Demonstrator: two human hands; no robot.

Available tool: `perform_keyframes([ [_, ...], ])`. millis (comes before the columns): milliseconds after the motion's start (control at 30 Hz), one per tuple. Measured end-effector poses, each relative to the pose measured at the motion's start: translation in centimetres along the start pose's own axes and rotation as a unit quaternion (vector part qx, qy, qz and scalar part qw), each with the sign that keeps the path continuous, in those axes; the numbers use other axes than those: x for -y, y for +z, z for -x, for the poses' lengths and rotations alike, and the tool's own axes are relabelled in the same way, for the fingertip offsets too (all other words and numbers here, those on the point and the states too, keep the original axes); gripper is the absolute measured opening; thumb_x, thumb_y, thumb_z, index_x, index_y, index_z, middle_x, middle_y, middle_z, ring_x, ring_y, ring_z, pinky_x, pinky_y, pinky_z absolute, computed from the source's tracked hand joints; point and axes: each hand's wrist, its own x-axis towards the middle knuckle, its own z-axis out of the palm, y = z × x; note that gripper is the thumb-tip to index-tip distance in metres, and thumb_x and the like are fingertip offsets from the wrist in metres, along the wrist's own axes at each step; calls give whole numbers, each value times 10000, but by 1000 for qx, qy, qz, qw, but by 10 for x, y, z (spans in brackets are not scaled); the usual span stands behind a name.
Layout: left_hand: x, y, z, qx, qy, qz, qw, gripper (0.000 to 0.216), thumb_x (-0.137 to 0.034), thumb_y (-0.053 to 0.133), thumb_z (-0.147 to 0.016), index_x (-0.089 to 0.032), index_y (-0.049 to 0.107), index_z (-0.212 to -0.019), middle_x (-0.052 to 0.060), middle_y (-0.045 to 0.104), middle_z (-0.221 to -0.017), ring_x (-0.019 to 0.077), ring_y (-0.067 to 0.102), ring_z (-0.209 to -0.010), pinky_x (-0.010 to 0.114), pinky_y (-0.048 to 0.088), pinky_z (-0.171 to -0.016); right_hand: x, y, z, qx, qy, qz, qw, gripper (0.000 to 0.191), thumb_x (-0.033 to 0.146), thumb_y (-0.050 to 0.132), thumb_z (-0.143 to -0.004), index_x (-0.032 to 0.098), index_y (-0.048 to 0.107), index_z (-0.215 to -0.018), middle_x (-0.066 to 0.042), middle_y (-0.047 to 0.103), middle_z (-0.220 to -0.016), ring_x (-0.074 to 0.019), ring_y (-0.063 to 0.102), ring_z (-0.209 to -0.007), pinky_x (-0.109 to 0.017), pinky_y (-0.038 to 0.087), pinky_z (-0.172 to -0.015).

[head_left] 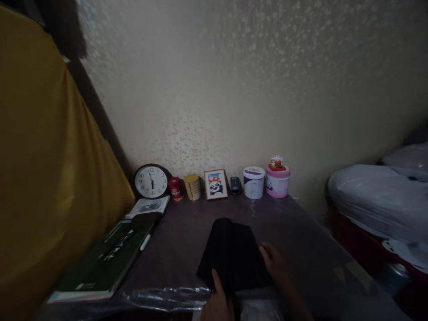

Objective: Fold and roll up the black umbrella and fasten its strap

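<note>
A folded black cloth (230, 254) lies on the dark table (301, 232) near its front edge. My left hand (217, 301) holds the cloth's near edge, thumb on top of it. My right hand (276, 265) rests flat on the cloth's right side, fingers stretched out. Something white (257, 310) shows just below the cloth at the table's edge.
Along the wall stand a round clock (151, 181), a red can (175, 188), a gold tin (192, 186), a panda picture frame (216, 184), a white tub (253, 182) and a pink tub (277, 180). Books (107, 261) lie left. Yellow curtain (43, 178) far left; plastic-covered furniture (377, 200) right.
</note>
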Motion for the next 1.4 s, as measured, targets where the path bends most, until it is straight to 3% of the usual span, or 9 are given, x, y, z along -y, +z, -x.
perform_keyframes([
  [367, -1, -1, -1, 6, 9, -10, 1000, 686, -176, 313, -831, 16, -88, -1354, 198, 634, -1064, 258, 614, -948, 348, 427, -780, 9, 4, 6, 85, 8, -106, 991, 373, 475, 534, -691, 173, 657, -871, -78, 697, -915, -261, 615, -915, -353, 464, -813],
  [567, -3, -3, 1, 2, -6, -18, 1000, 678, -145, 311, -824, -6, -76, -1363, 190, 635, -1063, 256, 613, -943, 368, 432, -790, 9, 7, 2, 76, 15, -83, 993, 322, 438, 561, -676, 177, 666, -833, -71, 704, -880, -272, 621, -894, -377, 453, -819],
  [833, -2, -3, 0, 13, -2, -21, 1000, 691, -94, 300, -798, 7, -98, -1354, 194, 642, -1040, 257, 615, -933, 359, 430, -767, 50, -7, 0, 175, 22, -173, 969, 321, 414, 562, -695, 185, 669, -892, -63, 701, -897, -255, 625, -885, -345, 477, -766],
  [933, -1, -5, 0, 15, 7, -16, 1000, 696, -107, 311, -797, 11, -88, -1355, 193, 637, -1053, 254, 609, -948, 345, 427, -775, 60, -7, -4, 180, 18, -188, 965, 314, 406, 588, -683, 192, 663, -901, -70, 694, -921, -247, 621, -895, -338, 471, -776],
  [1033, -3, -5, 1, 12, 1, -17, 1000, 692, -114, 313, -797, -4, -73, -1362, 192, 641, -1047, 252, 613, -943, 334, 430, -768, 63, 0, -8, 187, 35, -192, 963, 346, 413, 638, -635, 180, 661, -890, -64, 695, -872, -244, 631, -846, -333, 474, -751],
  [1233, -11, -1, 0, -15, -55, -44, 997, 667, -93, 305, -803, -44, -30, -1378, 193, 651, -1026, 254, 626, -918, 353, 440, -762, 74, 21, -7, 205, 98, -320, 920, 427, 423, 651, -647, 183, 621, -999, -33, 678, -823, -209, 642, -770, -295, 478, -681],
  [1400, -14, -2, 1, -11, -53, -38, 998, 696, -123, 346, -798, -29, -29, -1377, 202, 655, -1008, 221, 627, -919, 305, 433, -762, 98, 41, -3, 178, 87, -290, 936, 459, 415, 667, -612, 182, 623, -1005, -38, 666, -893, -218, 620, -880, -295, 459, -764],
])
